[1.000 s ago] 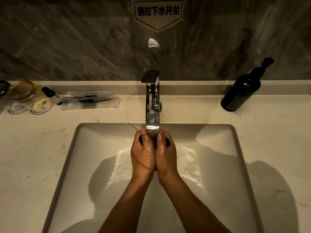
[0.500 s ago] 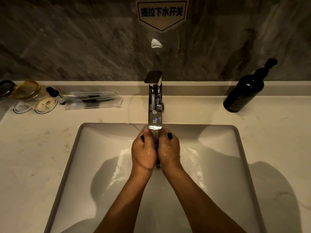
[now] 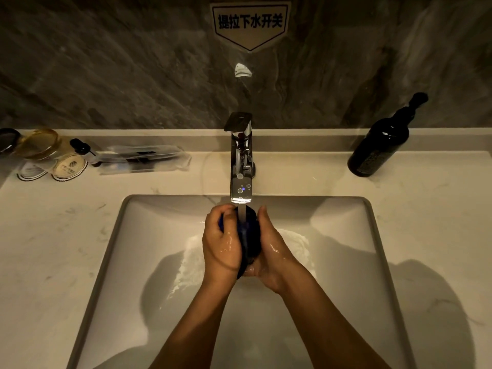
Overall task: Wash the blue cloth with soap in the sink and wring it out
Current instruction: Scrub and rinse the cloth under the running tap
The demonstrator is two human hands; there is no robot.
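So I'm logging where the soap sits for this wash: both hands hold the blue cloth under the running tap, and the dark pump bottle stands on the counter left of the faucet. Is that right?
Not quite. The head view shows the dark pump bottle on the counter right of the faucet, not left. The rest holds: the left hand and right hand hold the blue cloth under the running tap.

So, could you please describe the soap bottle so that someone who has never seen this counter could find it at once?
Start at the chrome faucet behind the sink and look along the pale countertop to the right. Against the dark stone wall stands the soap bottle, alone on that side. It is dark, tall and pump-topped, unlike the small jars and clear wrapped packet left of the faucet.
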